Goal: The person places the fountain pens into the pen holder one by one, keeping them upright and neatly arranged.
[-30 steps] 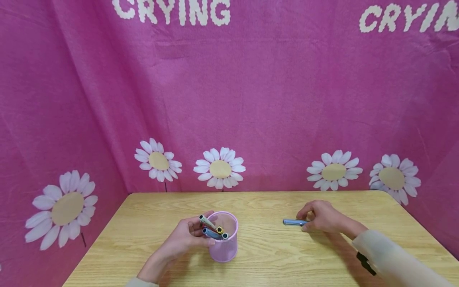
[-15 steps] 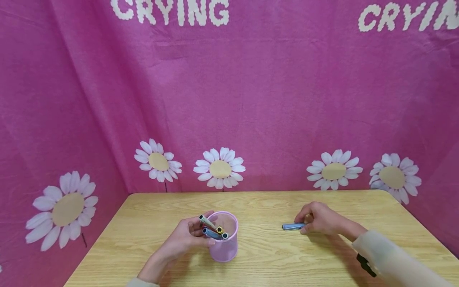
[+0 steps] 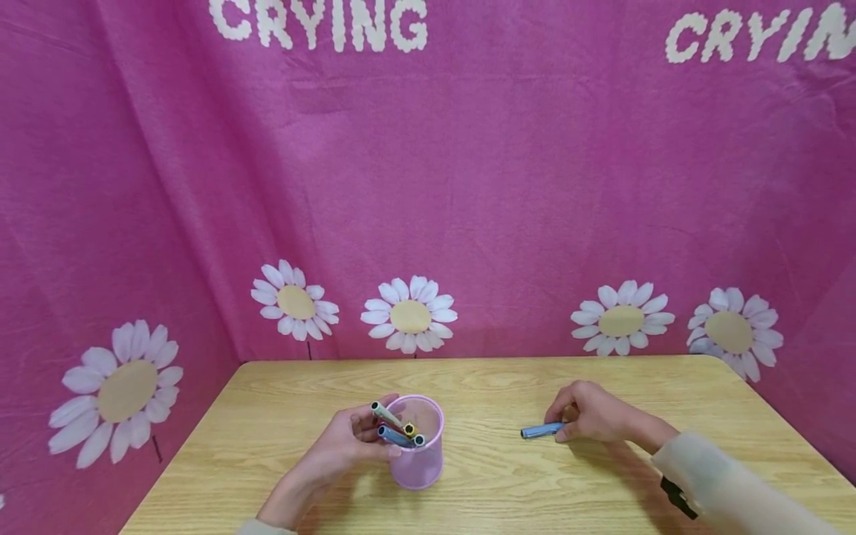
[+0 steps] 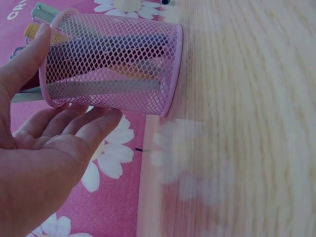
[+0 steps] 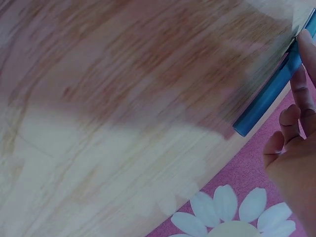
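A pink mesh pen cup [image 3: 420, 446] stands on the wooden table [image 3: 495, 483] and holds several pens [image 3: 400, 429]. My left hand [image 3: 348, 442] curls round the cup's left side, thumb at the rim; in the left wrist view the fingers [image 4: 74, 123] lie against the mesh of the cup [image 4: 113, 64]. To the right, my right hand [image 3: 591, 416] pinches one end of a blue pen [image 3: 540, 430] that points left, low over the table. The right wrist view shows the blue pen [image 5: 269, 96] held by the fingertips [image 5: 306, 59].
A pink cloth backdrop [image 3: 468, 186] printed with white daisies and the word CRYING closes in the table at the back and both sides. The table's back edge [image 3: 468, 360] runs just under the daisies.
My right hand has drawn the blue pen slightly left and towards me, and its free end now tilts down. The left hand and cup have not moved.
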A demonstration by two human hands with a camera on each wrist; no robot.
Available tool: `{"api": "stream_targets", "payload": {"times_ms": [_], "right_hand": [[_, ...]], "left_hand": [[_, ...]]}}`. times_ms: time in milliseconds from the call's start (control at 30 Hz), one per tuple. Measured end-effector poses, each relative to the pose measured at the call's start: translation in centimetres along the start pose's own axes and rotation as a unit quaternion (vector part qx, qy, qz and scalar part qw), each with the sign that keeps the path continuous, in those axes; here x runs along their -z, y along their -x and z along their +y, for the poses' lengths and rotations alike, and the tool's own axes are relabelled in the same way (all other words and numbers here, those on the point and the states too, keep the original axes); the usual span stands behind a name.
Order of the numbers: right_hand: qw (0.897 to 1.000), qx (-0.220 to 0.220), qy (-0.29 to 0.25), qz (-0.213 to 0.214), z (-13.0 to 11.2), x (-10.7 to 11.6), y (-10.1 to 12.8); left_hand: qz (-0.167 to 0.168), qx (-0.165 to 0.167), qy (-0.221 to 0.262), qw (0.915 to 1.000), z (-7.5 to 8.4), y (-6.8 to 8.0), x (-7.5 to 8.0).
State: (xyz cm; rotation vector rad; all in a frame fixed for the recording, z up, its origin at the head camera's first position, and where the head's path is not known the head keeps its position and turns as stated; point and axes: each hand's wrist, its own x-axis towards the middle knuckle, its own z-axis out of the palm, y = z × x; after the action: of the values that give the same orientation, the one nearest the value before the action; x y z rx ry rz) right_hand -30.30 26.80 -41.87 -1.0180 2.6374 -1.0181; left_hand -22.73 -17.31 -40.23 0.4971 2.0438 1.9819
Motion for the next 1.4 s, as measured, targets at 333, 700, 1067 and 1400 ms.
{"api": "stream_targets", "payload": {"times_ms": [333,700,1067,1400], "right_hand": [[1.0,-0.01,-0.006,-0.002,-0.06,-0.1,-0.04],[0.999,-0.014,-0.037,-0.006,0.05,-0.31,-0.21],[1.0,0.001,-0.025,-0.006,0.08,-0.15,-0.28],[0.999,-0.006,-0.031,-0.004,0.01,-0.39,-0.26]], "left_hand": [[0.019,0.02,-0.01,0.9996,0.06,0.01,-0.14],[0.022,0.02,-0.011,0.9995,0.01,-0.07,-0.11],[0.017,0.024,-0.007,0.9996,0.06,-0.25,-0.1],[0.011,0.02,-0.008,0.9997,0.03,-0.22,-0.11]]}}
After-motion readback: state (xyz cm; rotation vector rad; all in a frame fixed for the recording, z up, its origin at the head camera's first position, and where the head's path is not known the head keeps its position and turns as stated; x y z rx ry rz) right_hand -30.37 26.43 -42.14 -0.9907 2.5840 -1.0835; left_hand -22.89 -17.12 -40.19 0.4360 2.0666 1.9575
